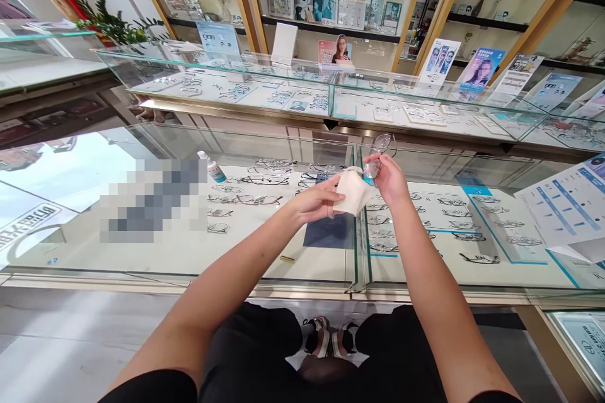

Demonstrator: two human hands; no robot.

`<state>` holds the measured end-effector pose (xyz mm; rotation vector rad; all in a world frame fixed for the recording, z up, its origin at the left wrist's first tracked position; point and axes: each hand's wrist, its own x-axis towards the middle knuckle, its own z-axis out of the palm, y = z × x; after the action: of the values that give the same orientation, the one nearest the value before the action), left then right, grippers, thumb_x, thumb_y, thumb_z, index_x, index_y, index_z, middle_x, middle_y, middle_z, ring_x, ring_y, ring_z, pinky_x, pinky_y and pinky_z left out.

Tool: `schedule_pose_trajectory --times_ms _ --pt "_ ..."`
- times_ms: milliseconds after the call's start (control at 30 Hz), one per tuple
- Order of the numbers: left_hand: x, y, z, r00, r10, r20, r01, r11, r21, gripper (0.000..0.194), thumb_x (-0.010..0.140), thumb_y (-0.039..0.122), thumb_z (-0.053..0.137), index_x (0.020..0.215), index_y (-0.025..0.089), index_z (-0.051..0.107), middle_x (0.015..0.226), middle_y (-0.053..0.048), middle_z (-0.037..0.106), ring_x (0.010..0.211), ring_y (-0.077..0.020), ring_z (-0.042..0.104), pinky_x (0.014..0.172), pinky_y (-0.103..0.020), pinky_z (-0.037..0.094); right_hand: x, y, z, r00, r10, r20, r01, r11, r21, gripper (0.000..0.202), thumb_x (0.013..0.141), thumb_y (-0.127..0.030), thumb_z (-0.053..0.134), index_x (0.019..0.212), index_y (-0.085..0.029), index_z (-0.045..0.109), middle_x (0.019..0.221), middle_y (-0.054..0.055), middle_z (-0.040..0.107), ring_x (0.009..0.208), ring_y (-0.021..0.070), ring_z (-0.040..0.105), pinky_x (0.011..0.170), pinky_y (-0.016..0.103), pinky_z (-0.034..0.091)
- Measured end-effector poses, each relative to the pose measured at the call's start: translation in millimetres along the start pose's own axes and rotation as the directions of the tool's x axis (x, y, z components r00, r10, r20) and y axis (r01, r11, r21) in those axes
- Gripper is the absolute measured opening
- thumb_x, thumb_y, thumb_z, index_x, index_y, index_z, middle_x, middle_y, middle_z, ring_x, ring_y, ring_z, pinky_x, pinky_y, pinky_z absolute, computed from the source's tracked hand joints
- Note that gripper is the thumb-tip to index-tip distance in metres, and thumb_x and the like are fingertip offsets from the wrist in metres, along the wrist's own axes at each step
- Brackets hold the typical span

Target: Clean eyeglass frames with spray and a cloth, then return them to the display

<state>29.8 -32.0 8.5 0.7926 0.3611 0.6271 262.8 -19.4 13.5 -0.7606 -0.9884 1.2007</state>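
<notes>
Above the glass counter, my left hand [320, 200] is closed on a cream-white cloth [352, 193], with its fingers pinched at the cloth's left side. My right hand [391, 179] grips a pair of eyeglasses [384, 143] with thin frames, one lens upright above the fingers and the other close to the cloth. The cloth's upper edge lies beside the lower lens; whether it touches the lens I cannot tell. A dark blue sheet [329, 232] is on the counter below my left hand.
A white spray bottle [212, 167] stands on the glass counter [265, 269] to the left. Rows of eyeglasses [250, 199] lie inside it. A white printed card [570, 201] stands at the right. Behind is another glass display case [227, 69] carrying several cards.
</notes>
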Motion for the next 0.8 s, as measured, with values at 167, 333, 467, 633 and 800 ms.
schedule_pose_trajectory --times_ms 167,333,467,633,800 --pt "3.0 13.8 -8.7 0.977 0.178 -0.12 -0.179 0.984 0.001 0.046 0.078 0.006 0.08 0.123 0.011 0.07 0.118 -0.015 0.077 0.096 -0.0198 0.076 0.084 -0.029 0.062 -0.2 -1.9 -1.8 1.0 -0.015 0.0 0.015 1.0 -0.005 0.019 0.088 -0.043 0.074 0.09 -0.024 0.075 0.103 0.005 0.08 0.075 0.0152 0.062 0.065 0.028 0.048" --pt "3.8 27.5 -17.2 0.938 0.308 -0.16 -0.321 0.945 -0.063 0.066 0.076 0.002 0.064 0.141 0.017 0.064 0.129 -0.012 0.076 0.111 -0.0216 0.075 0.087 -0.03 0.061 -8.6 -7.8 6.5 0.997 -0.004 0.08 0.007 0.999 -0.037 0.019 0.09 -0.043 0.074 0.089 -0.025 0.075 0.104 0.005 0.081 0.077 0.0162 0.063 0.065 0.029 0.048" --pt "2.8 34.4 -19.0 0.936 0.328 -0.128 -0.337 0.94 -0.052 0.079 0.056 -0.006 0.053 0.132 0.011 0.069 0.13 -0.014 0.077 0.12 -0.0236 0.074 0.093 -0.029 0.061 -19.6 -12.1 18.9 0.977 0.054 0.206 -0.032 0.994 -0.108 0.019 0.091 -0.044 0.075 0.089 -0.025 0.077 0.101 0.005 0.08 0.083 0.0178 0.064 0.073 0.031 0.051" --pt "0.6 34.3 -22.6 0.929 0.344 -0.133 -0.347 0.938 0.0 0.065 0.066 -0.009 0.064 0.127 0.013 0.071 0.117 -0.011 0.079 0.1 -0.0169 0.078 0.087 -0.022 0.062 -25.3 -12.4 25.7 0.94 0.129 0.315 -0.068 0.978 -0.196 0.024 0.092 -0.047 0.075 0.09 -0.024 0.08 0.106 0.007 0.079 0.098 0.0222 0.067 0.079 0.034 0.051" --pt "1.7 28.9 -33.2 0.93 0.336 -0.147 -0.331 0.942 0.058 0.064 0.07 0.003 0.081 0.131 0.015 0.069 0.114 -0.009 0.079 0.093 -0.0169 0.077 0.083 -0.024 0.062 -25.3 -9.9 25.1 0.91 0.159 0.382 -0.07 0.969 -0.236 0.028 0.093 -0.051 0.074 0.094 -0.024 0.082 0.107 0.008 0.079 0.103 0.0243 0.067 0.083 0.035 0.051"
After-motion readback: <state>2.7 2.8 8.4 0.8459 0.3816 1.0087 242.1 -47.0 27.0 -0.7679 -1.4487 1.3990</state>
